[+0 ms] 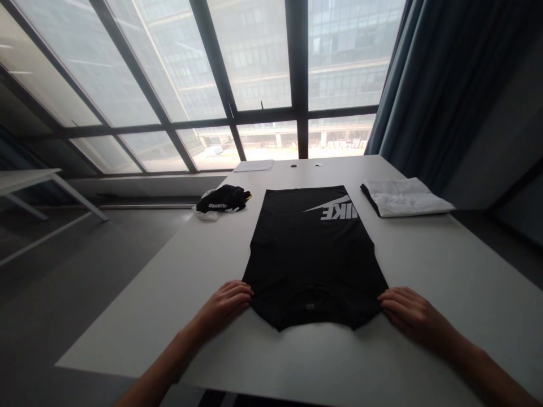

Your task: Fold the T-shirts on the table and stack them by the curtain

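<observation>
A black sleeveless top (314, 254) lies spread flat on the white table, its neckline towards me and a white NIKE print upside down at the far end. At its near left edge, my left hand (229, 302) grips the fabric between thumb and fingers. On the opposite side, my right hand (405, 311) has its fingers closed on the near right edge. Both thumbs are mostly hidden. The cloth between the hands looks smooth, with a small label inside the collar.
The white table (169, 294) carries a crumpled black and white garment (223, 200) at left, a folded white cloth (407, 198) at right and a white sheet (253, 166) at the far edge. Another table (29, 180) stands off to the left. Windows and a blue curtain (432, 85) are behind.
</observation>
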`<state>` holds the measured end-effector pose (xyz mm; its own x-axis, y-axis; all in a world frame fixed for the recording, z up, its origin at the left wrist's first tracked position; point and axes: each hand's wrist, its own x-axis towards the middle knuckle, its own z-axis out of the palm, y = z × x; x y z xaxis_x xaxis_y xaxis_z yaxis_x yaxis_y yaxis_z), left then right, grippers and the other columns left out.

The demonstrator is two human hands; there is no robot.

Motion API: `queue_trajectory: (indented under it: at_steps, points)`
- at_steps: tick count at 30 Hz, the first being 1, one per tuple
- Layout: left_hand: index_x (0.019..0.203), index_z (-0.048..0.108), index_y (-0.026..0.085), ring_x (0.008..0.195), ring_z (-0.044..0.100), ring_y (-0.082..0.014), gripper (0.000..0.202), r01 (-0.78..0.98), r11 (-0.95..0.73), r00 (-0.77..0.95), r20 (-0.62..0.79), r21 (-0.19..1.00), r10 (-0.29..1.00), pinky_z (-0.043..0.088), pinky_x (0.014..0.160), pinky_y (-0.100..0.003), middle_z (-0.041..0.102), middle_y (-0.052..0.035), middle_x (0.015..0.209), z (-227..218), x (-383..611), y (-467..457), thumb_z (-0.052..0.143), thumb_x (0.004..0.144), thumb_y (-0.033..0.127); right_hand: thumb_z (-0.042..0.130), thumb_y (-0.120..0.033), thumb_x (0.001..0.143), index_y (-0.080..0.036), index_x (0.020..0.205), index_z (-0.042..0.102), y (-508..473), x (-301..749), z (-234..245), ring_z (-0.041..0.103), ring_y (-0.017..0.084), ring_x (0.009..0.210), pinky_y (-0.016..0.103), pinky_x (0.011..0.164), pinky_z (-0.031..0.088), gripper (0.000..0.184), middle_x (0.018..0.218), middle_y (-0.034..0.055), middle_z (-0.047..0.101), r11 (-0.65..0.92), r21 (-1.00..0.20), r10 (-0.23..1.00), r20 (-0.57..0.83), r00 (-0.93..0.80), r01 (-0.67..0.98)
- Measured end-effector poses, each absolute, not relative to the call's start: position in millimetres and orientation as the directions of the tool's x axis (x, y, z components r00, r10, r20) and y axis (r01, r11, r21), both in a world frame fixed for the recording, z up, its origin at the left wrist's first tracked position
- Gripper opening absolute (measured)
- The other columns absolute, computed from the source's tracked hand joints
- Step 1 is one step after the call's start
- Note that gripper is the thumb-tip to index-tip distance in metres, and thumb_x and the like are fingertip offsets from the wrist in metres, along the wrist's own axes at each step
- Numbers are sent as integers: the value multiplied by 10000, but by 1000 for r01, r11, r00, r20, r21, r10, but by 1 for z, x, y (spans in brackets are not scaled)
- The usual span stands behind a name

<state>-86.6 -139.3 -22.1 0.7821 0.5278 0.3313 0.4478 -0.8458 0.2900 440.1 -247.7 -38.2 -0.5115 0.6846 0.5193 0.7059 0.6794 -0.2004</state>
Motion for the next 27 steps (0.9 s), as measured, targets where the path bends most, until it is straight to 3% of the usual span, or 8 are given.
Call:
queue_trajectory:
  at_steps: [3, 8, 12, 17, 20, 23, 27]
  points:
    - [1024, 637, 207, 1020, 630, -190, 137, 466, -812, 751, 327, 352, 573, 502, 920, -335, 680, -83, 1070, -17, -86, -141, 514, 996, 153, 548, -129, 952, -192, 1031, 687, -248, 440, -31, 693, 186, 847, 325, 788, 555, 172, 911, 71, 738, 672, -234, 699, 513, -498, 703]
    - [991, 623, 197, 865, 618, -169, 167, 474, -714, 769, 152, 516, 620, 485, 793, -276, 665, -69, 950, 8, -85, -152, 459, 1014, 177, 536, -150, 956, -204, 1027, 700, -261, 447, -19, 682, 164, 691, 282, 658, 521, 187, 809, 49, 732, 619, -343, 774, 422, -472, 707]
    - [891, 616, 176, 749, 582, -152, 234, 516, -568, 724, 28, 641, 689, 460, 712, -251, 631, -40, 825, 35, -79, -154, 449, 1024, 272, 586, -248, 947, -225, 1028, 722, -263, 451, 4, 712, 185, 767, 277, 728, 549, 160, 892, 59, 758, 493, -458, 868, 321, -379, 740]
    - [814, 614, 159, 667, 513, -136, 342, 574, -441, 644, -48, 690, 763, 416, 641, -239, 561, 4, 708, 69, -65, -106, 491, 994, 422, 525, -427, 976, -199, 974, 712, -203, 459, 54, 658, 179, 724, 276, 659, 515, 294, 866, 61, 734, 265, -626, 948, 30, -317, 733]
    - [796, 618, 153, 654, 481, -140, 416, 570, -378, 608, -66, 730, 791, 398, 610, -243, 524, 13, 685, 82, -56, -52, 504, 958, 519, 550, -525, 934, -176, 968, 705, -139, 469, 74, 586, 163, 660, 273, 607, 462, 384, 761, 44, 682, 183, -691, 949, -63, -310, 699]
    - [727, 590, 156, 652, 451, -138, 471, 586, -369, 575, -50, 721, 817, 379, 611, -249, 493, 19, 665, 78, -45, 6, 533, 910, 586, 597, -588, 869, -160, 937, 701, -73, 478, 73, 499, 131, 587, 258, 556, 406, 446, 655, 9, 593, 110, -729, 942, -140, -305, 676]
    - [674, 593, 161, 615, 424, -139, 548, 658, -280, 489, -113, 699, 865, 344, 569, -254, 481, 23, 612, 44, -31, 63, 571, 812, 690, 686, -630, 753, -152, 894, 696, -11, 479, 39, 503, 131, 607, 253, 548, 418, 499, 672, 11, 581, -63, -767, 920, -292, -260, 639]
